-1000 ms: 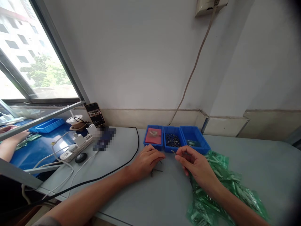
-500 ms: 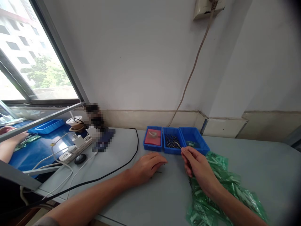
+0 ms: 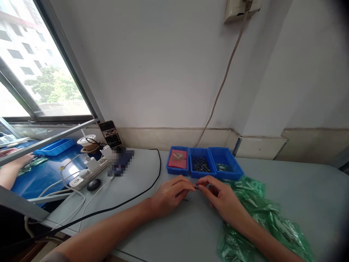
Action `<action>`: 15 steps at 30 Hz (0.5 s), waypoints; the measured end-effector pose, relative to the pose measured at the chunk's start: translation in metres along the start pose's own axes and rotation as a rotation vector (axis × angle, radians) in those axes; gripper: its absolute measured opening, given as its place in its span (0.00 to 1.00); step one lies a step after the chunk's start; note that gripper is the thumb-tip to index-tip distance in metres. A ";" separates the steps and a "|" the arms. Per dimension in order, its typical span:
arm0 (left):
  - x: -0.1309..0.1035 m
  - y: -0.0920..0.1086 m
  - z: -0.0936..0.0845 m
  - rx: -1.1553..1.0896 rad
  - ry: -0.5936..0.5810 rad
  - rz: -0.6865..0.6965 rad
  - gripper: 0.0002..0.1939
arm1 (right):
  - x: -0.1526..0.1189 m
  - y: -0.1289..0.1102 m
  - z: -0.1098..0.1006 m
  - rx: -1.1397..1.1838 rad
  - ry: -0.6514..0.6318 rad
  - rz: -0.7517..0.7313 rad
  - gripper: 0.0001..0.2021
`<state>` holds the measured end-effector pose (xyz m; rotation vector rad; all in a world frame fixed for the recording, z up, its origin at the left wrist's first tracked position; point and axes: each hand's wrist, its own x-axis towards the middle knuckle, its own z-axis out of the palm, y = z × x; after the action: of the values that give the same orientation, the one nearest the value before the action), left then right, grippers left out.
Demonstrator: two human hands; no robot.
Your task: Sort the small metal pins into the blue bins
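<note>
My left hand (image 3: 171, 193) is closed in a pinch, its fingertips around a thin dark piece (image 3: 196, 187). Facing it, my right hand (image 3: 222, 199) pinches thumb and forefinger at the other end of that spot; what these fingers hold is too small to make out. Both sets of fingertips almost meet above the grey table. A short dark stick-like bit (image 3: 185, 199) shows below my left fingers. Just behind the hands, a blue bin (image 3: 203, 175) holds many slim dark metal pieces (image 3: 200, 163). Green plastic bags (image 3: 261, 203) with pale contents lie under and beside my right forearm.
Another blue bin (image 3: 177, 171) has a red packet (image 3: 177, 159); a third bin (image 3: 229, 174) holds a few small bags. To the left are a black cable (image 3: 128, 202), a mouse (image 3: 93, 185), a power strip (image 3: 88, 174) and a phone (image 3: 110, 134). Another person's arm (image 3: 13, 163) is far left.
My right hand has moved left and slightly down, away from the bin of metal pieces, to my left fingertips. My left hand has barely moved.
</note>
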<state>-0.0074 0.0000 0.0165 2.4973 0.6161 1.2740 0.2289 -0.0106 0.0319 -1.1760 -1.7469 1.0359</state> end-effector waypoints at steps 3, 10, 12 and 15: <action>-0.003 -0.002 0.001 0.001 0.042 0.003 0.09 | -0.001 -0.003 0.000 -0.042 -0.067 -0.042 0.13; -0.004 -0.005 0.000 0.110 -0.031 -0.052 0.09 | -0.001 0.003 0.001 -0.097 0.030 -0.137 0.11; -0.002 -0.004 -0.005 0.187 -0.096 -0.089 0.11 | -0.001 0.006 0.000 -0.043 0.064 -0.119 0.13; 0.001 -0.003 -0.013 0.283 -0.227 -0.118 0.16 | 0.000 0.011 -0.003 0.105 0.111 -0.073 0.16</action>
<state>-0.0185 0.0041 0.0233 2.7296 0.9261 0.8976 0.2350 -0.0077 0.0233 -1.0760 -1.6174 0.9889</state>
